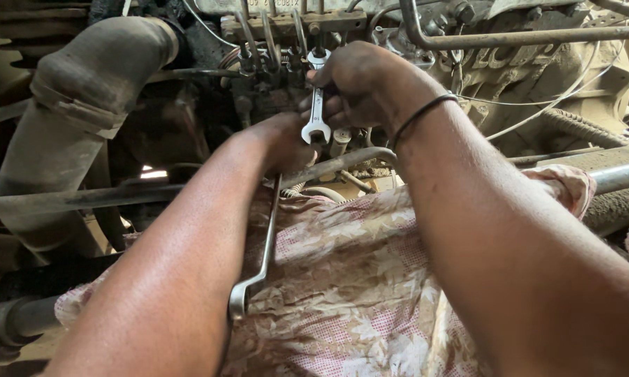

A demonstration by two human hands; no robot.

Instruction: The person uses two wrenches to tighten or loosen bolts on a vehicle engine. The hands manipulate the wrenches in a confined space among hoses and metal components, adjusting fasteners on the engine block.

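The right hand [360, 84] grips a short combination spanner [316, 98], fingers closed round its shank, held upright against the grimy fuel injection pump [286, 42]. The left hand [283, 143] closes on a long ring spanner [262, 241] that hangs down over the floral cloth [356, 286]. A large dusty hose [84, 105] curves at left.

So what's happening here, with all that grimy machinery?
A person is leaning into a dirty engine. Their right hand grips a small open-ended spanner held upright against the fittings of the pump block at the top. Their left hand reaches in just below it, and a longer ring spanner hangs down from that hand over a flowered cloth spread beneath both arms. A large dusty hose runs down the left.
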